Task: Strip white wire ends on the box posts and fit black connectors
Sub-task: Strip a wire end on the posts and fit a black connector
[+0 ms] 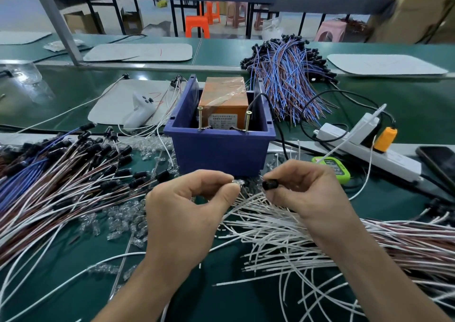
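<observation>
Nearest you, at the lower right of the frame, a loose heap of white wires lies without connectors, so I'd judge most of the job is left; the bundle with black ends at centre left looks finished. Just above, your hands are close but not touching. Your left hand pinches a small clear piece and your right hand pinches a black connector. Beyond them, mid-frame, stands the blue box with its posts; neither hand is on it.

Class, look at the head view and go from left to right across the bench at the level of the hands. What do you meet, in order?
From the left: pile of wires with black connectors → left hand → clear plastic piece it pinches → black connector → right hand holding it → phone.
</observation>
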Motion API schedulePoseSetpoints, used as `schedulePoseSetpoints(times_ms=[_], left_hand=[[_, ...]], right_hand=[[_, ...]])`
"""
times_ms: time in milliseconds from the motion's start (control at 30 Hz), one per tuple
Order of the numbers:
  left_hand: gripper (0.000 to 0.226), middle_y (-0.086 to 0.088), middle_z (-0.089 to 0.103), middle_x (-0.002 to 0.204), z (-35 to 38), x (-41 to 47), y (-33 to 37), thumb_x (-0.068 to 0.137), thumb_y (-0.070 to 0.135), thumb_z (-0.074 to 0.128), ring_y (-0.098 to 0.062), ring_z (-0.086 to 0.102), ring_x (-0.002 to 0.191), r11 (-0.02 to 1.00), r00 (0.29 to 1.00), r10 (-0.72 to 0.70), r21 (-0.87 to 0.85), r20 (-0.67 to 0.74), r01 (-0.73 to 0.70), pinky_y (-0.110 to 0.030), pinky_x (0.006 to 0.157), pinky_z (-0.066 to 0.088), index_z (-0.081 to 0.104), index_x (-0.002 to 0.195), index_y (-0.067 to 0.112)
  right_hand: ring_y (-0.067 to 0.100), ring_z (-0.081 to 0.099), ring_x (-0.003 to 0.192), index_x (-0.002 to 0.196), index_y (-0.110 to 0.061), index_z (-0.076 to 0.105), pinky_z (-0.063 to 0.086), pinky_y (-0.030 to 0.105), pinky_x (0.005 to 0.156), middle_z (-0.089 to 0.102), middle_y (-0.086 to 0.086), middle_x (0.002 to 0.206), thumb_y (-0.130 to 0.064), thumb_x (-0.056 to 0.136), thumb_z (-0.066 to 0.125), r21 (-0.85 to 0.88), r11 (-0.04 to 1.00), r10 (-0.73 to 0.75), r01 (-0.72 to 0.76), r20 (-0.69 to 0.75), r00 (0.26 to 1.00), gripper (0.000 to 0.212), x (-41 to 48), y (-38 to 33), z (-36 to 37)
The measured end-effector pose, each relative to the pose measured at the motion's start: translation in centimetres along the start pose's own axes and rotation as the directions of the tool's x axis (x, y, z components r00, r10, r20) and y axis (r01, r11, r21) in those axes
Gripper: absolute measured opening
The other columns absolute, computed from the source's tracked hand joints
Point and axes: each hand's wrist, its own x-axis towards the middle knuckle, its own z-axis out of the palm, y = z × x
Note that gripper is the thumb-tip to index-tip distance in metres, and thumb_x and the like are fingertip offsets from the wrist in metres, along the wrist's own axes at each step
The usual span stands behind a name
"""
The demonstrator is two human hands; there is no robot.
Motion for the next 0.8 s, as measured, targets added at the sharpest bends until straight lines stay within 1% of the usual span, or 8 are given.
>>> schedulePoseSetpoints(times_ms=[33, 100, 200, 300, 400, 500, 667, 800], left_hand=[[0.013, 0.021, 0.075, 0.073, 0.0, -0.1, 0.1, 0.074, 0.029, 0.087, -0.006, 0.073, 0.066, 1.000, 1.000, 0.005, -0.016, 0.012, -0.005, -0.012, 0.064, 0.053, 0.079, 0.079, 0.036], [0.013, 0.021, 0.075, 0.075, 0.2, -0.4, 0.3, 0.075, 0.028, 0.085, -0.006, 0.073, 0.068, 0.999, 0.999, 0.032, -0.033, 0.043, -0.030, -0.013, 0.065, 0.054, 0.079, 0.082, 0.037], [0.013, 0.024, 0.075, 0.080, 0.2, -0.8, 0.8, 0.076, 0.034, 0.085, -0.002, 0.073, 0.071, 0.995, 0.992, 0.098, -0.044, 0.076, -0.095, -0.010, 0.067, 0.053, 0.078, 0.087, 0.036], [0.012, 0.025, 0.075, 0.083, 0.2, -1.0, 1.1, 0.078, 0.037, 0.080, 0.000, 0.073, 0.073, 0.989, 0.986, 0.145, -0.054, 0.085, -0.141, -0.009, 0.068, 0.053, 0.078, 0.089, 0.037], [0.013, 0.026, 0.075, 0.085, 0.2, -1.1, 1.2, 0.078, 0.035, 0.080, 0.002, 0.073, 0.074, 0.984, 0.981, 0.172, -0.063, 0.094, -0.166, -0.009, 0.069, 0.053, 0.077, 0.091, 0.037], [0.015, 0.026, 0.075, 0.086, 0.3, -1.2, 1.3, 0.078, 0.032, 0.081, 0.002, 0.073, 0.075, 0.980, 0.977, 0.190, -0.074, 0.096, -0.183, -0.009, 0.069, 0.053, 0.077, 0.092, 0.037], [0.016, 0.023, 0.076, 0.090, 0.2, -1.2, 1.0, 0.080, 0.029, 0.082, 0.002, 0.074, 0.078, 0.973, 0.968, 0.227, -0.060, 0.108, -0.222, -0.010, 0.071, 0.054, 0.078, 0.095, 0.034], [0.015, 0.023, 0.076, 0.092, 0.3, -1.2, 0.9, 0.080, 0.029, 0.081, 0.005, 0.072, 0.078, 0.969, 0.963, 0.244, -0.003, 0.116, -0.246, -0.007, 0.072, 0.052, 0.079, 0.094, 0.033]], right_hand=[[0.012, 0.067, 0.072, 0.078, -0.018, 0.080, 0.055, 0.022, 0.066, 0.075, 0.006, 0.077, 0.014, 0.069, 0.083, 0.064, 0.998, 0.022, -0.025, 0.036, 0.999, 0.033, 0.0, 0.0, 0.1], [0.015, 0.067, 0.074, 0.079, -0.018, 0.078, 0.055, 0.024, 0.071, 0.073, 0.008, 0.077, 0.000, 0.064, 0.088, 0.212, 0.972, 0.068, -0.096, 0.134, 0.989, 0.025, -0.1, 0.0, 0.2], [0.018, 0.064, 0.081, 0.083, -0.016, 0.076, 0.050, 0.028, 0.084, 0.071, 0.008, 0.078, -0.021, 0.058, 0.098, 0.376, 0.909, 0.071, -0.178, 0.282, 0.957, 0.033, -0.2, -0.2, 0.0], [0.021, 0.059, 0.086, 0.084, -0.018, 0.076, 0.043, 0.032, 0.091, 0.070, 0.005, 0.078, -0.025, 0.061, 0.097, 0.447, 0.869, 0.056, -0.215, 0.342, 0.938, 0.032, -0.3, -0.3, -0.1], [0.023, 0.057, 0.088, 0.085, -0.016, 0.075, 0.039, 0.036, 0.093, 0.069, 0.005, 0.079, -0.024, 0.062, 0.097, 0.458, 0.856, 0.071, -0.238, 0.352, 0.933, 0.033, -0.3, -0.2, 0.0], [0.024, 0.059, 0.085, 0.086, -0.013, 0.074, 0.040, 0.040, 0.092, 0.068, 0.009, 0.082, -0.022, 0.061, 0.097, 0.439, 0.865, 0.084, -0.244, 0.353, 0.932, 0.035, -0.4, 0.0, 0.1], [0.024, 0.065, 0.081, 0.087, -0.010, 0.076, 0.050, 0.036, 0.085, 0.071, 0.012, 0.085, -0.022, 0.059, 0.098, 0.358, 0.907, 0.107, -0.222, 0.314, 0.943, 0.038, -0.5, 0.0, 0.5], [0.018, 0.068, 0.077, 0.085, -0.011, 0.078, 0.055, 0.029, 0.076, 0.073, 0.008, 0.081, -0.010, 0.063, 0.089, 0.269, 0.952, 0.074, -0.145, 0.259, 0.963, 0.024, -0.7, -0.2, 0.8]])
